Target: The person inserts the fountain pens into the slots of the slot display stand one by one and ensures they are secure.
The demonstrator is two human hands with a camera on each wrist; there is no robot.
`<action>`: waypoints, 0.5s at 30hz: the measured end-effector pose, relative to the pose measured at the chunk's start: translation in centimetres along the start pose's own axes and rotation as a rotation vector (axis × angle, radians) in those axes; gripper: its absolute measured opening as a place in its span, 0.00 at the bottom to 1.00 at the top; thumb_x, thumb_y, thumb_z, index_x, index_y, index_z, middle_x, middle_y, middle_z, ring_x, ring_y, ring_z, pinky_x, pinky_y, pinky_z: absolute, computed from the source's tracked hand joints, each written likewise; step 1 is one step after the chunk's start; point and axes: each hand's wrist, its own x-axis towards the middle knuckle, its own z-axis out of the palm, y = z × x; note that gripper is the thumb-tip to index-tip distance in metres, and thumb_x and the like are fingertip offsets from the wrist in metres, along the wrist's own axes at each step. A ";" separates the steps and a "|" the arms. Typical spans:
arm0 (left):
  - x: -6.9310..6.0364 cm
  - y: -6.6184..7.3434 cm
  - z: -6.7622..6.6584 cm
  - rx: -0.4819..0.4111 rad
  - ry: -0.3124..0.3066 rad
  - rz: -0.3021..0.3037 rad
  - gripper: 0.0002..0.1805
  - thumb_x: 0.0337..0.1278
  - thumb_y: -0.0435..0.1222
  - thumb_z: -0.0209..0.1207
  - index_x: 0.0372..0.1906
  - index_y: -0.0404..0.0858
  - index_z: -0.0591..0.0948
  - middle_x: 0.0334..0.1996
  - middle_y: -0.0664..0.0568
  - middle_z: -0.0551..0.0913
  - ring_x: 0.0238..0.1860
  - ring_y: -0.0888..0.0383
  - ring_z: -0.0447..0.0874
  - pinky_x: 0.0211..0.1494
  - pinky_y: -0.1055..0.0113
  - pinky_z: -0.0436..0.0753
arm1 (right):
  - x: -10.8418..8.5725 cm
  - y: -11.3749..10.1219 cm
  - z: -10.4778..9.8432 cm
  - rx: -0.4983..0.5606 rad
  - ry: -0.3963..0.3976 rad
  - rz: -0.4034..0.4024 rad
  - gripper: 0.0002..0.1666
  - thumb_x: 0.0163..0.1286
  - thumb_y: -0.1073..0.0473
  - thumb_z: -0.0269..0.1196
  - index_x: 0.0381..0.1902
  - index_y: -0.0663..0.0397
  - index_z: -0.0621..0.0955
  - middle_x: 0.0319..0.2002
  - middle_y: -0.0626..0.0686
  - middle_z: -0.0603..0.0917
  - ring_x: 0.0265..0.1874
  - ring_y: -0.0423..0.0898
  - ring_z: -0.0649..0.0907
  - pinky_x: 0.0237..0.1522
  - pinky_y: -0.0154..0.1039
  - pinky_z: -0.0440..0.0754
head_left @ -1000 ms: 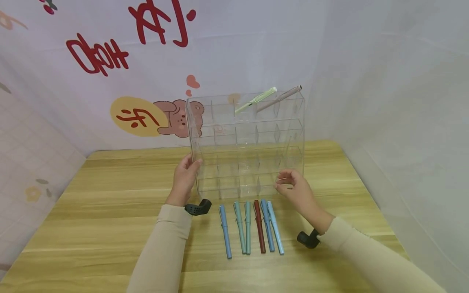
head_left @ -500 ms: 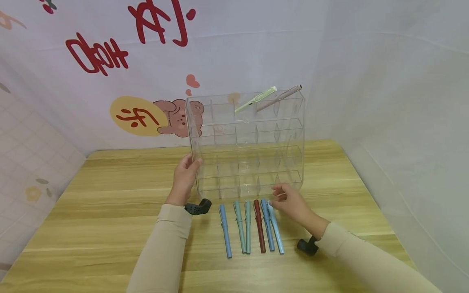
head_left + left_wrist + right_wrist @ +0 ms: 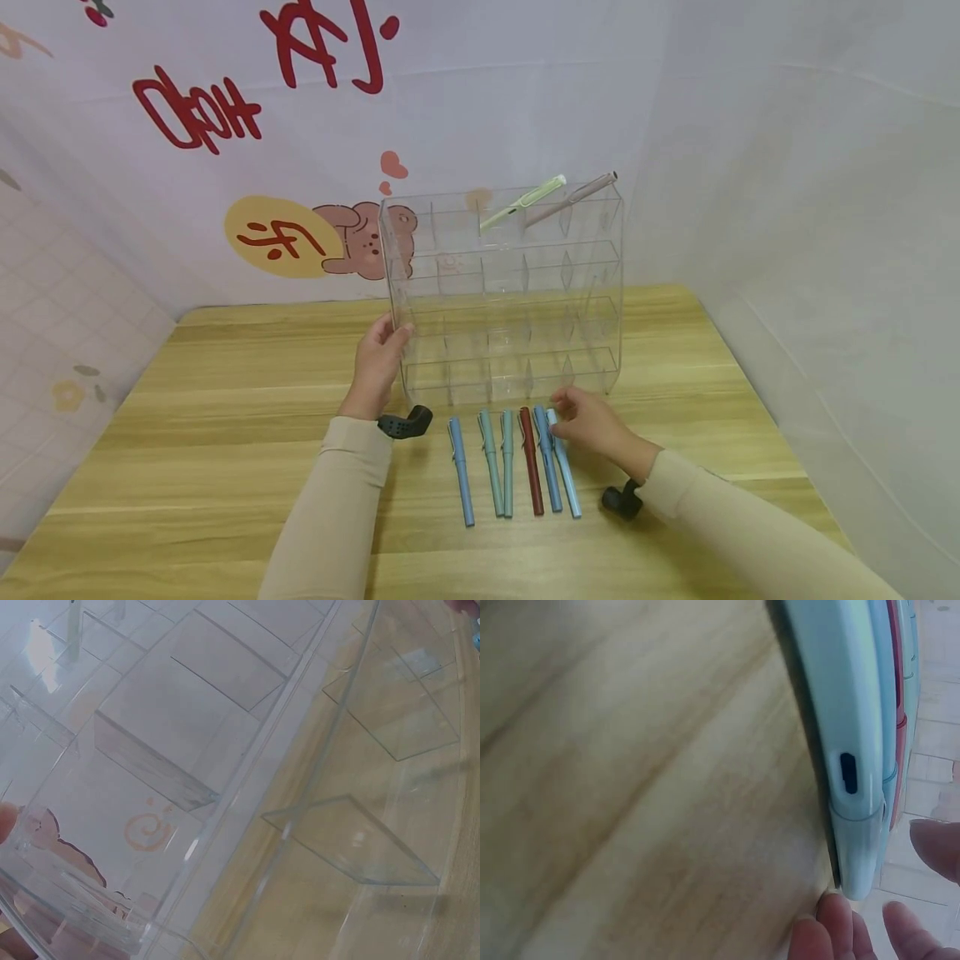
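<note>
My left hand point(image 3: 378, 362) grips the left edge of a clear acrylic pen rack point(image 3: 506, 296), which stands upright with tiers of small compartments. Only fingertips of that hand show at the edge of the left wrist view. My right hand point(image 3: 592, 423) is at the cap end of a light blue pen point(image 3: 566, 471), the rightmost in a row on the table. In the right wrist view, its fingertips point(image 3: 836, 915) are close to that pen's end, with the thumb apart from them. A blue pen point(image 3: 547, 458) and a dark red pen point(image 3: 531, 461) lie just left of it.
Two teal pens point(image 3: 499, 465) and another blue pen point(image 3: 461, 473) continue the row leftward on the wooden table point(image 3: 225, 433). A pale green pen point(image 3: 525, 202) and a grey-brown pen point(image 3: 573, 200) lean in the rack's top tier. A printed curtain point(image 3: 510, 100) hangs behind.
My right hand has come down from in front of the rack's lower right to the light blue pen's cap end. The left hand and the pens have stayed in place.
</note>
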 end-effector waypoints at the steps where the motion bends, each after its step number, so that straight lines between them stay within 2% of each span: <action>1: 0.0 0.0 0.0 0.001 0.000 -0.001 0.29 0.69 0.47 0.53 0.71 0.46 0.65 0.68 0.49 0.68 0.68 0.51 0.63 0.70 0.49 0.62 | 0.0 0.0 0.0 -0.013 -0.003 0.005 0.26 0.55 0.67 0.69 0.52 0.67 0.76 0.48 0.63 0.81 0.49 0.59 0.80 0.50 0.53 0.78; 8: -0.1 0.1 0.0 0.004 -0.003 0.000 0.29 0.69 0.47 0.53 0.71 0.46 0.65 0.68 0.49 0.68 0.68 0.50 0.64 0.70 0.49 0.62 | 0.3 -0.3 0.2 -0.064 -0.024 0.035 0.25 0.54 0.67 0.69 0.51 0.65 0.77 0.48 0.62 0.81 0.51 0.60 0.79 0.55 0.56 0.75; 15: -0.1 0.2 0.0 0.000 -0.003 0.000 0.29 0.69 0.46 0.53 0.71 0.45 0.65 0.67 0.49 0.68 0.68 0.50 0.64 0.70 0.48 0.62 | 0.3 -0.6 0.3 -0.119 -0.029 0.025 0.23 0.53 0.68 0.69 0.49 0.66 0.78 0.45 0.62 0.81 0.48 0.58 0.79 0.53 0.55 0.76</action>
